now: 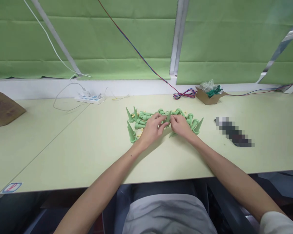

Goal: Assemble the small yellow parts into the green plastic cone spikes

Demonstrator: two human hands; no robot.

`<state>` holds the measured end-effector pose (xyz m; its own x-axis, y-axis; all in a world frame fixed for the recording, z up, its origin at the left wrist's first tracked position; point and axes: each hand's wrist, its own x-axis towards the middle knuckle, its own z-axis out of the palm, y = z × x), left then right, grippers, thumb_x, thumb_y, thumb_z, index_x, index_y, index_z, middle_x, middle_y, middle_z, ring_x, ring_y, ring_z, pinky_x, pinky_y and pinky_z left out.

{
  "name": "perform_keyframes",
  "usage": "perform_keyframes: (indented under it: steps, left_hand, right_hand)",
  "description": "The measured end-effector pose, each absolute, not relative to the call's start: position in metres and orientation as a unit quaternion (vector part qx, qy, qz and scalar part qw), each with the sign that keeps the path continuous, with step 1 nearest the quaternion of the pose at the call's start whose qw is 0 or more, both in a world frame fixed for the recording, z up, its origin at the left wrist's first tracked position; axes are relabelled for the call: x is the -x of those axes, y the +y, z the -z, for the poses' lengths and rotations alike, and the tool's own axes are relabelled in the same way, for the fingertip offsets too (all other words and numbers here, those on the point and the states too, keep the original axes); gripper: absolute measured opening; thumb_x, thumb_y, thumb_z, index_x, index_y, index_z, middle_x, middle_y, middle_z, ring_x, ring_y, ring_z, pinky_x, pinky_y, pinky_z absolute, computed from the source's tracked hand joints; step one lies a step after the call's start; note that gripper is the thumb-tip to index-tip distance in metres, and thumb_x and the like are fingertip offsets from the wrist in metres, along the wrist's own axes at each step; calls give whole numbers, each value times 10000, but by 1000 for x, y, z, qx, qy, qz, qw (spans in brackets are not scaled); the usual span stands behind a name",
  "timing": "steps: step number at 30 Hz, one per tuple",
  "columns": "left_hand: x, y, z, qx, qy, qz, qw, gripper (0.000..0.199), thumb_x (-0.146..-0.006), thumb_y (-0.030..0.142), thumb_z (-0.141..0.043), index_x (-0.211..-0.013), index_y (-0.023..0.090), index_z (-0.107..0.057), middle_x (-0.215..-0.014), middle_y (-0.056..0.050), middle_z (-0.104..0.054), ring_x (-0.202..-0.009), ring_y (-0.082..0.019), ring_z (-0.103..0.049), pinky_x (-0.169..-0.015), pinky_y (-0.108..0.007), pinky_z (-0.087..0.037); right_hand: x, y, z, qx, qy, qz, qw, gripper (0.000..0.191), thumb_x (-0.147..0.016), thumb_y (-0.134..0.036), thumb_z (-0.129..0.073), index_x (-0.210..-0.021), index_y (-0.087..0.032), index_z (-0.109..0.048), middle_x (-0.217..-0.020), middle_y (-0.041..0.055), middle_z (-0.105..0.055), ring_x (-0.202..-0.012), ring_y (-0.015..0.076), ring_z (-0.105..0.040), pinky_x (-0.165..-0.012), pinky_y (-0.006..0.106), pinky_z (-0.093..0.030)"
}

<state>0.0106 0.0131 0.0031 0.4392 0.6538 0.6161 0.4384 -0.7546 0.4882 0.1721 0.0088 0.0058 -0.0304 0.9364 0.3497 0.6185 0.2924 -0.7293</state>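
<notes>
Pale table [107,130], L to R. Far L: brown bag [5,109], partly out of frame. Next, nr back edge: white power strip [90,99] w/ plug + cord. Mid-table: loose pile of green spikes [131,134], some upright on their caps, others lying flat, w/ small yellowish bits [142,130] among them. L hand [152,128], over pile: thumb + fingers clamped on one spike [169,117], tip up, held btwn both hands at middle of pile. R hand [182,126]: fingers drawn together at that spike's R side; can't tell if clamped on it or on a small part. Behind R hand, at back: coiled red/blue wire [185,94], then sm. cardboard box [208,98] w/ clear plastic [208,85] + dk green stuff [214,92] inside. Far R: dark item [233,132], pixelated, can't ID.
</notes>
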Motion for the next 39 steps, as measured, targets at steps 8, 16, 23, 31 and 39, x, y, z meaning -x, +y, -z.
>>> perform_keyframes:
  steps: [8, 16, 23, 31, 39]
  left_hand:
    - [-11, 11, -5, -824, 366, -412, 132, 147, -914, 262, -553, -970, 181, -662, -863, -33, -548, -689, -121, -544, -670, -268, -481]
    - [-12, 8, -10, -809, 389, -416, 145, 151, -912, 282, -556, -970, 185, -657, -930, -46, -545, -632, -101, -500, -655, -266, -459]
    - [-13, 7, -7, -799, 416, -405, 154, 196, -916, 345, -550, -1003, 187, -627, -955, -46, -535, -642, -102, -521, -684, -276, -456]
    - [-15, 10, -7, -760, 450, -402, 241, 303, -873, 471, -585, -979, 193, -526, -897, -20, -578, -594, -94, -505, -620, -266, -426]
    - [-14, 14, -5, -700, 467, -396, 369, 437, -780, 594, -646, -875, 202, -478, -784, 7, -586, -535, -96, -542, -505, -240, -404]
  right_hand:
    - [-169, 6, -5, 558, -670, -234, 430, 467, -978, -405, -343, -547, -225, -331, -458, -18, -404, -492, 154, -405, -559, 303, -321]
    - [-168, 10, 3, 515, -667, -248, 479, 512, -961, -581, -342, -585, -235, -360, -473, -15, -373, -507, 160, -412, -519, 304, -318]
    - [-165, 8, 2, 508, -667, -244, 487, 527, -949, -626, -332, -603, -232, -384, -501, -7, -405, -525, 162, -443, -534, 302, -348]
    - [-165, 6, -1, 514, -663, -228, 494, 554, -928, -679, -299, -613, -230, -372, -505, 4, -421, -544, 168, -462, -544, 305, -371]
    - [-164, 5, -1, 512, -658, -223, 505, 542, -930, -666, -315, -612, -230, -367, -510, 1, -422, -538, 166, -461, -534, 308, -376]
